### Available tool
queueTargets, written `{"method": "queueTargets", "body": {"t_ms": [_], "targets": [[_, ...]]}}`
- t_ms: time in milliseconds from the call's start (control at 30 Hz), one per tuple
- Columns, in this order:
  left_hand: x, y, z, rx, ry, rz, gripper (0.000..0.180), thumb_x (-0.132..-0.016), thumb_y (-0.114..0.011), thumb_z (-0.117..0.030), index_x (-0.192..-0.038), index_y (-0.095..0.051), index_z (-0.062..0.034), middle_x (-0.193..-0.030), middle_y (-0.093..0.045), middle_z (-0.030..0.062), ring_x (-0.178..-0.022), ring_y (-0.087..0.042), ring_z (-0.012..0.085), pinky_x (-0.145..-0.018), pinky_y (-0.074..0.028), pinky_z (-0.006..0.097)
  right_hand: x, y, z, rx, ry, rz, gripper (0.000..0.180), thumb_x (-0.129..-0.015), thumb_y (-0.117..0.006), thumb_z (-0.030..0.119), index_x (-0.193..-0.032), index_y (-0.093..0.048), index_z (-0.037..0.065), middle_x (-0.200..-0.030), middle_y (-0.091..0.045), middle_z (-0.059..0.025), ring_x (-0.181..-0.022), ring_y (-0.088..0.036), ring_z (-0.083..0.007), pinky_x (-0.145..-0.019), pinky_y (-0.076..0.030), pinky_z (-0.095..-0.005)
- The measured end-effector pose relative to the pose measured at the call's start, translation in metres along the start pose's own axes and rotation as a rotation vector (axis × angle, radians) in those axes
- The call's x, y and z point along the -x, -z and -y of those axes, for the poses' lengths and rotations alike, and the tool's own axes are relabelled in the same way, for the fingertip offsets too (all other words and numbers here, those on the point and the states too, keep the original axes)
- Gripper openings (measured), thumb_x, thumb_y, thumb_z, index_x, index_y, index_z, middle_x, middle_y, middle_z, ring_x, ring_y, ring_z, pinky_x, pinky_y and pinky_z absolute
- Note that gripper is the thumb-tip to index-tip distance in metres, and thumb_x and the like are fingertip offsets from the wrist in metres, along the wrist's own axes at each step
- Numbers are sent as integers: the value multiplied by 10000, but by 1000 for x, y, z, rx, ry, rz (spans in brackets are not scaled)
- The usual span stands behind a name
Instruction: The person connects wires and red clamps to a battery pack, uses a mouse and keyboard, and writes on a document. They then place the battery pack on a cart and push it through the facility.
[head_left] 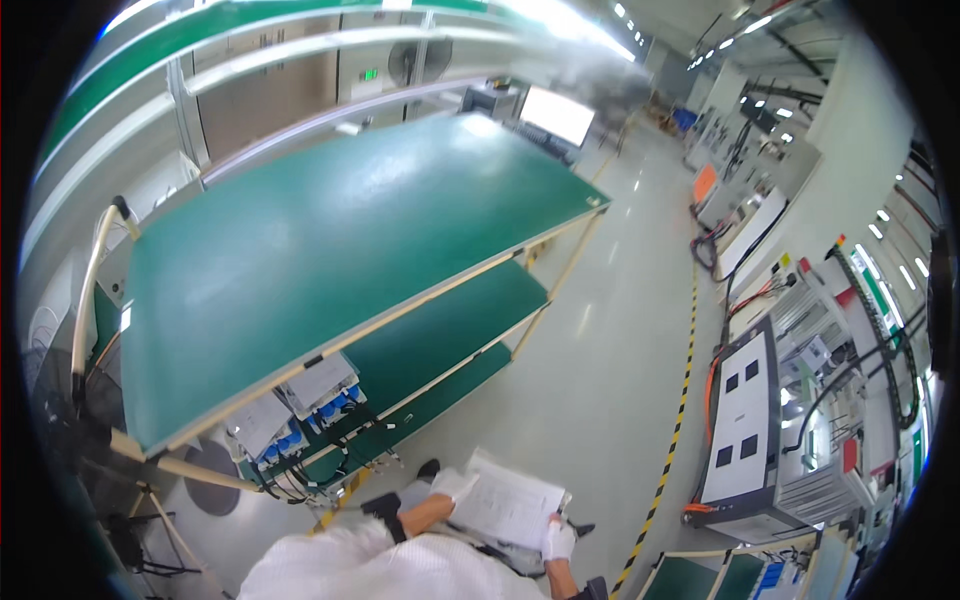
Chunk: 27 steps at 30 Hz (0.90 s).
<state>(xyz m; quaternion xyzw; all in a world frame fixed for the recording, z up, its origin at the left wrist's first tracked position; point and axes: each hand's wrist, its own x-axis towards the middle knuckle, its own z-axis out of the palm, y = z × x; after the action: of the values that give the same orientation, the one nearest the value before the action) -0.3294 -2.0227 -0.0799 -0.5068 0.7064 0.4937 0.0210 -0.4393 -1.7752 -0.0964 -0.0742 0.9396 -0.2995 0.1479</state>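
A flat stack of printed white papers [505, 505] is held low in front of my body, tilted toward me. My left hand [455, 487], in a white glove, grips its left edge, the fingers lying partly over the sheet. At the lower right corner my right hand [558, 540], also gloved, closes on the edge with the thumb on top. What lies beneath the papers is mostly hidden. Left of my hands, on the shelf under a green-topped workbench [330, 230], are white box-shaped units [258, 425] with blue connectors and dangling black cables [340, 450].
A monitor [556, 117] stands at the bench's far end. Grey floor [600, 340] runs along the right as an aisle, edged by yellow-black tape [672, 440]. Beyond the tape is a grey-and-white equipment cabinet [742, 415]. A round stool [213, 480] sits at lower left.
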Motion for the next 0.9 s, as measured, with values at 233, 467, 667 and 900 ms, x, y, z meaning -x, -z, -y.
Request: {"method": "queueTargets", "body": {"t_ms": [233, 467, 667, 900], "targets": [[-145, 136, -107, 94, -42, -103, 587, -758, -594, -477, -982, -637, 64, -967, -645, 266, -954, -621, 396, -809, -486, 400, -116, -70, 163, -518, -6, 91, 531, -932, -473, 438, -1056, -608, -60, -811, -667, -137, -734, -600, -210, -656, -460, -379], [-211, 229, -61, 142, -59, -337, 430, -820, -545, -386, -990, -649, -5, -1035, -636, 237, -930, -609, 402, -765, -486, 417, -162, -163, 316, -482, 11, 472, 473, -948, -481, 381, -1074, -601, -59, -783, -589, -69, -697, -503, -125, -624, -425, -289], [-184, 244, -1, 88, 80, -454, 462, -821, -556, -402, -1024, -634, 5, -1060, -630, 231, -956, -597, 401, -797, -474, 418, -138, -315, 297, -453, 410, 553, 415, -907, -470, 309, -1148, -542, -21, -1050, -633, -231, -1028, -589, -382, -833, -460, -397], [-168, 277, 42, -12, 172, -582, 502, -823, -569, -422, -1063, -616, 17, -1089, -623, 223, -987, -584, 399, -833, -459, 418, -76, -352, 322, -427, 264, 1018, 293, -860, -512, 216, -1039, -579, -6, -884, -625, -147, -823, -602, -262, -691, -469, -339]]}}
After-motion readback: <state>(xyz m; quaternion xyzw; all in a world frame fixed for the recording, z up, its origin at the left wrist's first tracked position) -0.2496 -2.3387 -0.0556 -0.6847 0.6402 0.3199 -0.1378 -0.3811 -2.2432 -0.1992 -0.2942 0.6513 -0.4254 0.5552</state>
